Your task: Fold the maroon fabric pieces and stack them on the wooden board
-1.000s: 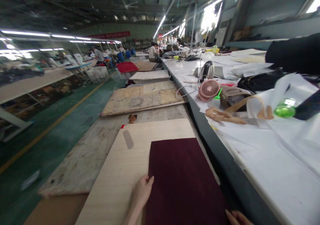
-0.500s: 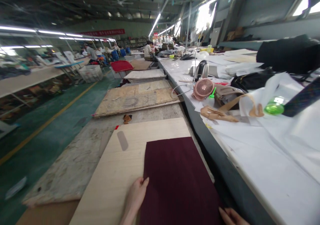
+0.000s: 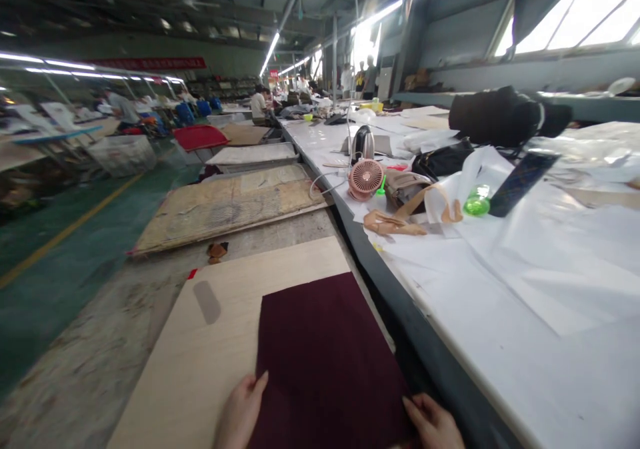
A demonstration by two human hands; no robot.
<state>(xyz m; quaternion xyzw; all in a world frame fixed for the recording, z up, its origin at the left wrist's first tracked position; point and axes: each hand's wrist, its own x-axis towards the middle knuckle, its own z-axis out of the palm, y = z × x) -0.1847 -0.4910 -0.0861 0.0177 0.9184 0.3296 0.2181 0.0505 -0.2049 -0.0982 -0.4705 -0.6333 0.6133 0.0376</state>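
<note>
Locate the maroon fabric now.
Head view, bottom centre: the maroon fabric lies on the pale board, between the left hand and the right hand.

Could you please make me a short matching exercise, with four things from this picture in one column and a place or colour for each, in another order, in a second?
Things:
1. the cloth
2. the fan
3. the left hand
4. the board

Places and colours:
A. pale, with a red mark at its far left corner
B. at the left edge of the dark sheet
C. dark maroon
D. pink, standing on the white tabletop

Right pairs: 1-C; 2-D; 3-B; 4-A
</note>
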